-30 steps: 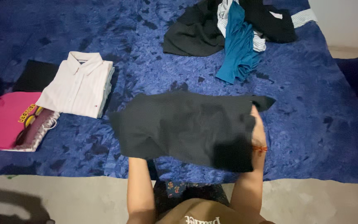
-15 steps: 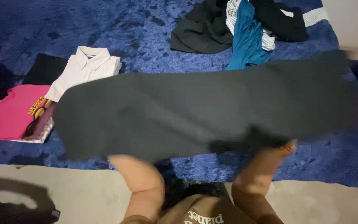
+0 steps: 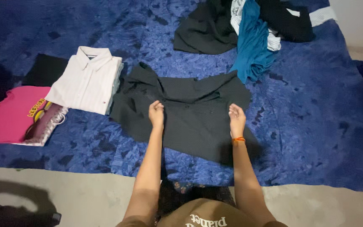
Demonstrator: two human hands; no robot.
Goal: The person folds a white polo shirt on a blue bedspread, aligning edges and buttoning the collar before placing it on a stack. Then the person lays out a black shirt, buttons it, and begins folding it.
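So the dark shirt (image 3: 185, 111) is lying spread on the blue bed (image 3: 316, 105), rumpled, no folds in it yet. Left hand (image 3: 156, 113) and right hand (image 3: 236, 119) both rest on it, fingers loosely curled, not really pinching anything. White shirt (image 3: 87, 80) and pink tee (image 3: 9, 117) look folded; the clothes pile (image 3: 248, 29) isn't.

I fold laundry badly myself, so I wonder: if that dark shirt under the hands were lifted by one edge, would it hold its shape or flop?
Probably flop: the dark shirt lies rumpled, with creases and uneven edges on the blue blanket. It looks thin, so likely light. The left hand and right hand rest on it; pushing would probably bunch it, not slide it.
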